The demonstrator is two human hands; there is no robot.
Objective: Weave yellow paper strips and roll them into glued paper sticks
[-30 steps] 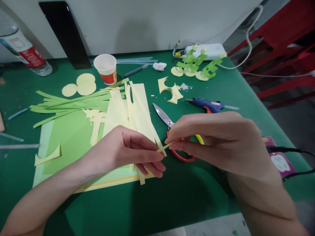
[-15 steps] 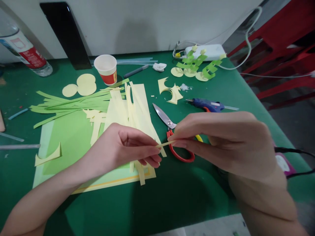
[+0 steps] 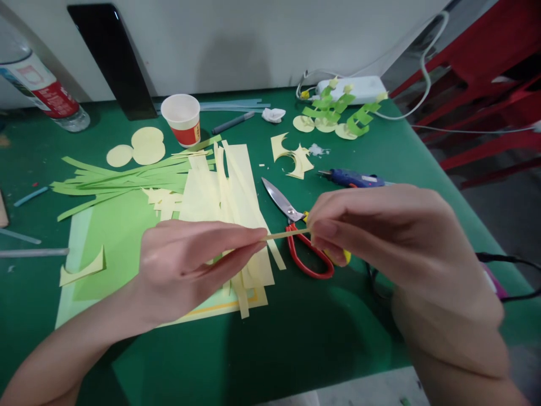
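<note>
A thin pale-yellow paper strip (image 3: pixel 287 234) is stretched between my two hands above the table. My left hand (image 3: pixel 194 265) pinches its left end between thumb and fingers. The other end is pinched by my right hand (image 3: pixel 376 242). Beneath the strip lie scissors (image 3: pixel 310 255) with red and yellow handles, blades pointing away to the left. Cream paper sheets and strips (image 3: pixel 243 186) lie behind and under my left hand, on top of a green paper sheet (image 3: pixel 114 248). A blue glue gun (image 3: pixel 353 178) rests just beyond my right hand.
Green paper strips (image 3: pixel 127 177), yellow paper discs (image 3: pixel 147 146) and a paper cup (image 3: pixel 181 115) stand at the back left, near a bottle (image 3: pixel 54 93) and a black phone (image 3: pixel 114 62). Small green paper plants on discs (image 3: pixel 327 110) sit by a white power strip (image 3: pixel 359 89). Yellow offcuts (image 3: pixel 296 158) lie mid-table.
My hands have drawn slightly apart, so more of the strip shows between them. My left hand has turned over and its fingers have closed together; the strip is a little higher.
</note>
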